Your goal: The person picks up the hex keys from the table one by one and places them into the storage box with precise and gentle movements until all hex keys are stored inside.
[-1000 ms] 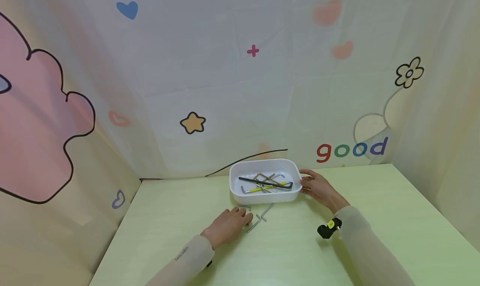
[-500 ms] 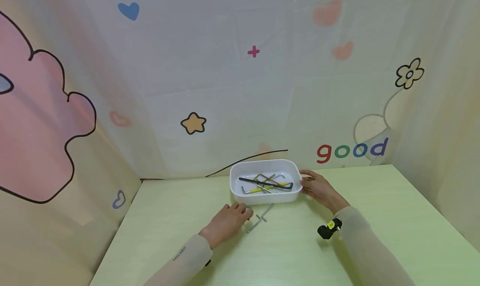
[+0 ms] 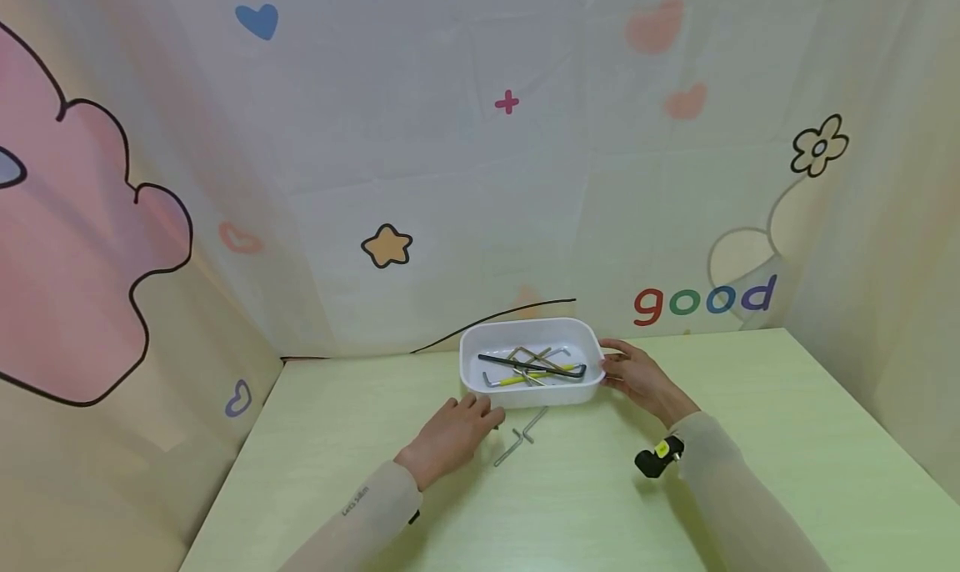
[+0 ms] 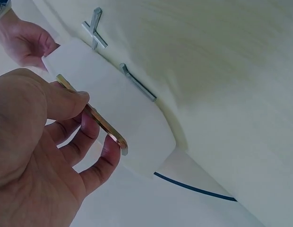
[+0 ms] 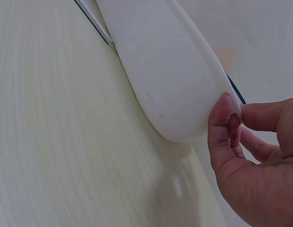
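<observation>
In the left wrist view my left hand (image 4: 38, 137) pinches a brass-coloured hex key (image 4: 101, 124) between thumb and fingertips. The head view has this left hand (image 3: 453, 439) at the front left corner of the white plastic tray (image 3: 534, 396), the key hidden there. My right hand (image 5: 260, 146) grips the tray's right end by the rim, thumb on one side and fingers on the other. Inside the tray lie several hex keys, among them a long black one (image 3: 517, 363) and a yellow-sleeved one (image 3: 517, 380).
Two silver hex keys (image 3: 511, 451) lie touching or crossing on the pale green table (image 3: 585, 505) before the tray. Another silver hex key (image 4: 138, 83) lies beside the tray in the left wrist view. A printed cloth (image 3: 450, 180) hangs close behind the tray.
My left hand has risen slightly and moved toward the tray's front left corner, now covering the silver hex key that lay there. The right hand and tray stay in place.
</observation>
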A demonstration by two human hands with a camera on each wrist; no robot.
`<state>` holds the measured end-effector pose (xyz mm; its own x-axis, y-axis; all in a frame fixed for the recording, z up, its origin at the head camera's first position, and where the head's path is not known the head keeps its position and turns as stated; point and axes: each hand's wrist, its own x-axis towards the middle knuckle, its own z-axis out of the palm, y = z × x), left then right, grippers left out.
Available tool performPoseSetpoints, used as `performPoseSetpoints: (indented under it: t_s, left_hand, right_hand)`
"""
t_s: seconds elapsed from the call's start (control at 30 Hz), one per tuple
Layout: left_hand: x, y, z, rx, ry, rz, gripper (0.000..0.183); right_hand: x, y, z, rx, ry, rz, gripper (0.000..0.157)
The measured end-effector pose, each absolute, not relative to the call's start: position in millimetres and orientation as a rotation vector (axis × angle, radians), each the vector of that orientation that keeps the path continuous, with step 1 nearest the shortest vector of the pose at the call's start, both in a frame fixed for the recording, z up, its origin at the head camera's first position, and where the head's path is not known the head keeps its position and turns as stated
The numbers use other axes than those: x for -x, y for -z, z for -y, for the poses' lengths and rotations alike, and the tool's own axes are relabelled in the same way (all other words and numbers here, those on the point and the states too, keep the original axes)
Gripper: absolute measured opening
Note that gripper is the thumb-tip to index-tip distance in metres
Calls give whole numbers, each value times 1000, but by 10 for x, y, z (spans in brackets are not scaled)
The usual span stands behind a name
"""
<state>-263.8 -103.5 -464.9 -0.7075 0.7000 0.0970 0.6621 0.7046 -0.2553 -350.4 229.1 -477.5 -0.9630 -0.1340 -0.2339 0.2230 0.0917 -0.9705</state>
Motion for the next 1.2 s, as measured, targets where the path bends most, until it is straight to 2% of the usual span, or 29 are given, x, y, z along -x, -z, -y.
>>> performPoseSetpoints:
  t_s: [1.2]
  left_hand:
    - [2847,4054,928,1068,-290,2631,31]
  right_hand:
    - [3494,4761,-2292,-72,1964,-2107,54]
